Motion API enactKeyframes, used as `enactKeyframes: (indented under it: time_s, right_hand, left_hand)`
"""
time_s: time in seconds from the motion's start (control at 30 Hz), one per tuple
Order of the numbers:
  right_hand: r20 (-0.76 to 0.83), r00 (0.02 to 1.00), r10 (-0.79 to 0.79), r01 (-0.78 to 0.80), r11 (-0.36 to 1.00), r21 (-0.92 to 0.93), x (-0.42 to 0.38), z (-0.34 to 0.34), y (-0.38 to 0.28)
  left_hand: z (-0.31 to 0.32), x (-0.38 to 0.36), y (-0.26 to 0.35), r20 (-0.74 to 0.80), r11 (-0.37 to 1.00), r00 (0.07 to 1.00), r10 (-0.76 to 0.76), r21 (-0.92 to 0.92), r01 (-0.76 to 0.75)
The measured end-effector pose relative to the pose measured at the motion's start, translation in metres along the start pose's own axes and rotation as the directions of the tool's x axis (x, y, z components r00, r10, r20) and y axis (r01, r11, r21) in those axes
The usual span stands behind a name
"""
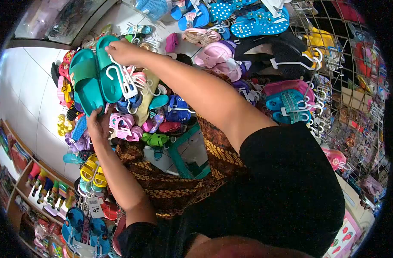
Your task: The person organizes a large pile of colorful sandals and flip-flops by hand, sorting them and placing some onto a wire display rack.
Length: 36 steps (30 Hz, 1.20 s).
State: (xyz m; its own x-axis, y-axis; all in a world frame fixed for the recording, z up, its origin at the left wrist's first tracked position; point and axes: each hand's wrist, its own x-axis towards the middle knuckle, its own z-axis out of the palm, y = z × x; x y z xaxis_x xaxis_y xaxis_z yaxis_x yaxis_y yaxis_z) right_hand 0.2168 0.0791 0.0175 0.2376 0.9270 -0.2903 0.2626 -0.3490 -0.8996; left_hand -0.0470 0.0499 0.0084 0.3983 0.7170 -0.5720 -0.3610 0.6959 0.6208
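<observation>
A pair of teal slide sandals [89, 92] is held up between my two hands at the upper left, its soles side by side. My left hand [99, 124] grips the lower end of the nearer slide, thumb on the footbed. Up at the other end, my right hand [124, 51] is closed on the second slide's edge. A white plastic hanger [127, 84] overlaps the pair on its right side. Beneath and around lies a heap of small footwear, including pink clogs [122, 125], blue sandals [178, 108] and a green clog [155, 139].
More sandals on hangers, such as blue polka-dot ones [261, 23] and black ones [274, 53], lie at the top. A wire grid rack [334, 51] stands on the right. Shelves with goods [44, 189] are at lower left. A green stool frame [179, 152] is close to my patterned-cloth lap.
</observation>
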Motion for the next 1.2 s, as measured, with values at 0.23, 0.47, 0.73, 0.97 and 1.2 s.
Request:
enactKeyframes:
  time_s: [0.23, 0.47, 0.73, 0.97, 1.2]
  right_hand:
    - [0.0, 0.998, 0.057, -0.057, 0.998, 0.041, 0.0, 0.002, 0.002]
    - [-0.069, 0.996, 0.056, -0.036, 0.965, 0.261, 0.002, 0.018, 0.007]
    - [-0.12, 0.993, -0.002, 0.033, 0.966, 0.256, -0.011, 0.058, 0.005]
    - [0.097, 0.988, 0.117, -0.134, 0.972, 0.194, -0.02, 0.061, 0.008]
    - [0.308, 0.949, 0.062, -0.019, 0.99, -0.142, -0.014, 0.042, 0.009]
  left_hand:
    - [0.029, -0.008, 0.002, -0.027, 0.98, 0.999, 0.027, 0.197, -0.021]
    - [0.036, -0.003, -0.016, -0.101, 0.984, 0.979, 0.179, 0.045, -0.175]
    - [0.012, 0.01, -0.026, -0.007, 0.49, 0.764, 0.645, 0.771, -0.406]
    - [0.001, 0.016, -0.028, -0.215, 0.749, 0.83, 0.514, 0.584, -0.313]
    - [-0.009, 0.022, -0.013, -0.412, 0.972, 0.908, -0.072, 0.177, 0.158]
